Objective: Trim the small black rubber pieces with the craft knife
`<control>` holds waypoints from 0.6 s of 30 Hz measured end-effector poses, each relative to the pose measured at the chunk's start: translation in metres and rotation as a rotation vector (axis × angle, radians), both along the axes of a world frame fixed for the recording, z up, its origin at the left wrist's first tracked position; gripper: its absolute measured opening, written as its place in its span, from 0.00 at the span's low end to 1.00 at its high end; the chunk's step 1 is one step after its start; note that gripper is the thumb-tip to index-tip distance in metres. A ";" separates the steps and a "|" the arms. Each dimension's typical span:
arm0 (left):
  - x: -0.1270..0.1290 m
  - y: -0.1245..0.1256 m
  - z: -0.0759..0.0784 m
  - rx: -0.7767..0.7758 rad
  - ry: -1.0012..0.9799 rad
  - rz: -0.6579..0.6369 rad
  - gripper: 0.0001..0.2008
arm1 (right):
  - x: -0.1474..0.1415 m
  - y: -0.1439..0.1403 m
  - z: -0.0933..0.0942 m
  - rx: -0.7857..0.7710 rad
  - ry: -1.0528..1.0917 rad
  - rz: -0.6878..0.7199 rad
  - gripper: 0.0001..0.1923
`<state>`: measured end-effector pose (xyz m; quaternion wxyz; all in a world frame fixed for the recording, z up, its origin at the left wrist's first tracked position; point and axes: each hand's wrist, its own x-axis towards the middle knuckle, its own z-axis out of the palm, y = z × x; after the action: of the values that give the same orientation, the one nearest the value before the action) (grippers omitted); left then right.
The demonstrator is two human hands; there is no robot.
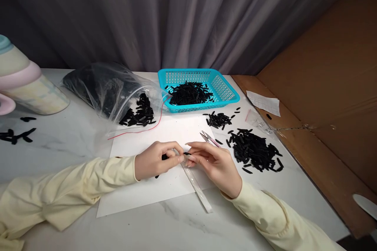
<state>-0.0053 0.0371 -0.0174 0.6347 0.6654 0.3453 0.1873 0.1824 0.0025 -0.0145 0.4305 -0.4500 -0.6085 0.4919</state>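
My left hand [159, 160] and my right hand [216, 166] meet over a white sheet of paper [132, 192], fingertips nearly touching. Between them a small black elongated piece [187, 153] is pinched; its far end reaches my right fingertips. A narrow translucent strip [196, 188] runs from under the fingertips toward the front edge of the paper. More black shows beneath my left fingers, partly hidden. Just behind my right hand lie thread snips [209, 139] with their blades pointing away.
A blue basket [197, 108] of black pieces stands at the back. Left of it lies a clear plastic bag [118, 90] with more pieces and a red cord [161, 115]. A pile of black pieces [255, 151] is at right. A tumbler [32, 82] stands at far left.
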 end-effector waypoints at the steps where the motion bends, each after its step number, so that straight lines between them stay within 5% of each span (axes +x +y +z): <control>1: 0.000 0.000 0.000 0.050 0.017 -0.022 0.10 | 0.001 0.000 0.001 0.021 -0.025 -0.003 0.06; 10: -0.003 -0.002 0.003 -0.046 -0.032 -0.124 0.14 | 0.003 -0.005 -0.001 0.248 -0.243 0.067 0.02; 18: -0.002 -0.001 -0.006 -0.049 -0.113 -0.107 0.16 | 0.009 -0.002 0.008 0.194 -0.281 0.193 0.07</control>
<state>-0.0075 0.0360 -0.0234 0.6785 0.6556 0.2773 0.1816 0.1910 0.0009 -0.0066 0.3335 -0.4103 -0.7475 0.4020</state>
